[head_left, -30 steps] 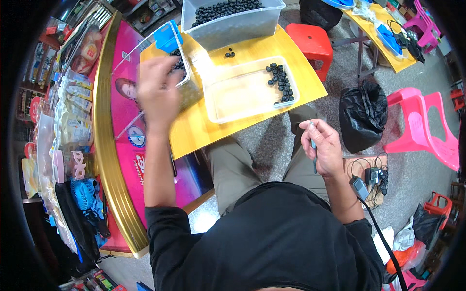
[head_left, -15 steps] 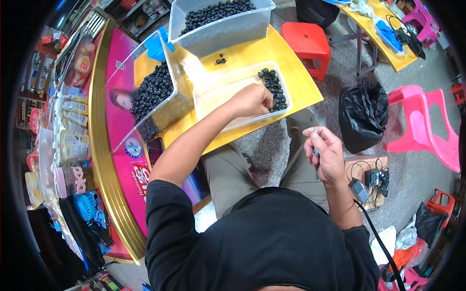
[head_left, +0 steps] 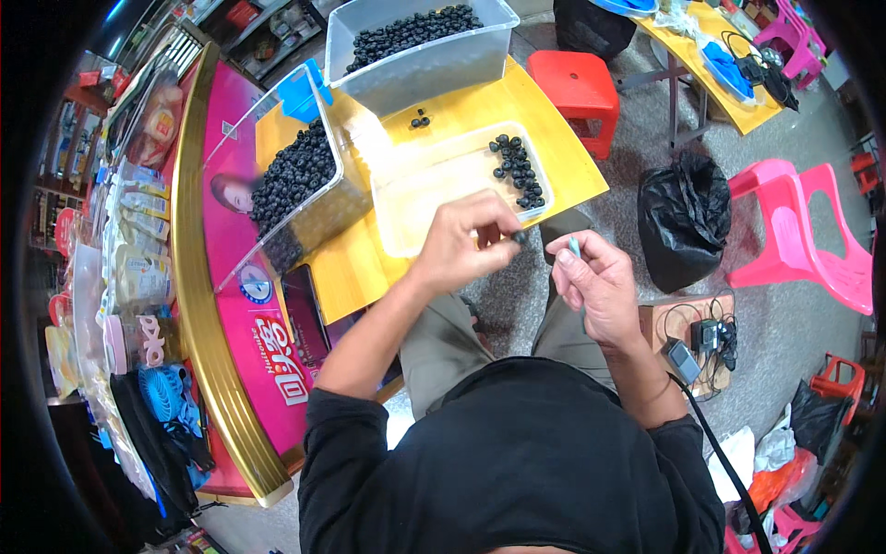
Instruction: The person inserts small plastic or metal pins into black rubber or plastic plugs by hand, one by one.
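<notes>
My left hand (head_left: 469, 238) is in front of the shallow white tray (head_left: 399, 247), pinching a small black round part (head_left: 520, 237) between thumb and fingertips. Close by on the right, my right hand (head_left: 598, 282) is closed around a thin tool with a teal handle (head_left: 574, 246); its working end is too small to make out. The two hands are near each other but apart, above my lap. Several loose black round parts (head_left: 515, 166) lie along the right side of the tray.
A clear bin (head_left: 343, 198) heaped with black parts stands left of the tray, a larger bin (head_left: 425, 78) behind it. A few parts (head_left: 420, 119) lie on the yellow table (head_left: 572, 175). A red stool (head_left: 572, 83), black bag (head_left: 685, 222) and pink chair (head_left: 784, 231) stand right.
My left hand has come out of the tray toward me with a black part in its fingers. My right hand has shifted slightly left, toward it.
</notes>
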Motion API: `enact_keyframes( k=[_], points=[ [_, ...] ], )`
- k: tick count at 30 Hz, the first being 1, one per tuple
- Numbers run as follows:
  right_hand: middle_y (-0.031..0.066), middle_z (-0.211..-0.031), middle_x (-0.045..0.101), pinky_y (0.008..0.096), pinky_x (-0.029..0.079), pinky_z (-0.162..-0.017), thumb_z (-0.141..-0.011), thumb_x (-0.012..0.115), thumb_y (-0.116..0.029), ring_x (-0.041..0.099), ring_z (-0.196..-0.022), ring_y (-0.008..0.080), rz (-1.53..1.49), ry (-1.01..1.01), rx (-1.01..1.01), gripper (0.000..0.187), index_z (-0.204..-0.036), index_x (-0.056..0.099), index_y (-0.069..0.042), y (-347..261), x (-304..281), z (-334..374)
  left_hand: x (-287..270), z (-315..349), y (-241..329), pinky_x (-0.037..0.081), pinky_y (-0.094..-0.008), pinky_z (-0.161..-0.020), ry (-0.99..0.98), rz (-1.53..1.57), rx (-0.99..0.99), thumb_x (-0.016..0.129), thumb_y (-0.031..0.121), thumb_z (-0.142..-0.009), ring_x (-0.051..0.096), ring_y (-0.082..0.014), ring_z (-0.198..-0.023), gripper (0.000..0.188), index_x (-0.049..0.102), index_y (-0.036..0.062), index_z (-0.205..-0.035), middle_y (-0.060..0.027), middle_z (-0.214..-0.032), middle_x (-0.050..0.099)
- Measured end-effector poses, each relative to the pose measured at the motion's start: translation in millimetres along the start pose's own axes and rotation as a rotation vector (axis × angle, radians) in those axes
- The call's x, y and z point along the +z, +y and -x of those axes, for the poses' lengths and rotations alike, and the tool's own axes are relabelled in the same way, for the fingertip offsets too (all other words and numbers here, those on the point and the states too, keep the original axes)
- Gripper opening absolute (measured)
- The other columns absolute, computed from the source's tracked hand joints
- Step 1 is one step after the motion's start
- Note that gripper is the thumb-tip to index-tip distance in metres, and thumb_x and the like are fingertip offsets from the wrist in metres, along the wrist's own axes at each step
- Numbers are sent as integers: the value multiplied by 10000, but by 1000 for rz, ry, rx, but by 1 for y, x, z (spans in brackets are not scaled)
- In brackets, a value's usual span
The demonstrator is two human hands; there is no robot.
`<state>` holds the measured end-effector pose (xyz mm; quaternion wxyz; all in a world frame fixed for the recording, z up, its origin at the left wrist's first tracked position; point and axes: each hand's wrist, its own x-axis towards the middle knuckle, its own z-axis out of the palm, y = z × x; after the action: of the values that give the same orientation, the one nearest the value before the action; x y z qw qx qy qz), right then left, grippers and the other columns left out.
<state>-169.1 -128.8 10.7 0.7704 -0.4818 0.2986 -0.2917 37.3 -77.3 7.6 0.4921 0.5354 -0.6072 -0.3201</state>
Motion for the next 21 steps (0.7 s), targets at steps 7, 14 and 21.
enact_keyframes(
  k=[7,14,21],
  points=[
    [-22,-691,552,163,348,-493,-894,647,-110,464,-571,14,-17,-109,23,101,-913,608,-18,2,31,14,19,51,26,420,-228,-532,171,44,124,665,-61,-665,525,-101,-610,190,636,20,-834,-45,-774,579],
    [-14,-696,562,167,351,-494,-886,640,-85,467,-571,19,39,-136,0,82,-897,610,-10,0,43,27,24,74,30,414,-227,-534,288,67,211,678,-70,-689,522,-104,-628,210,647,18,-877,-54,-779,583],
    [22,-641,564,180,296,-414,-909,606,-120,396,-465,26,-62,-159,85,132,-920,616,11,8,41,25,9,84,37,432,-235,-560,404,28,217,678,-75,-699,550,-119,-661,202,650,13,-878,-55,-794,601]
  ],
)
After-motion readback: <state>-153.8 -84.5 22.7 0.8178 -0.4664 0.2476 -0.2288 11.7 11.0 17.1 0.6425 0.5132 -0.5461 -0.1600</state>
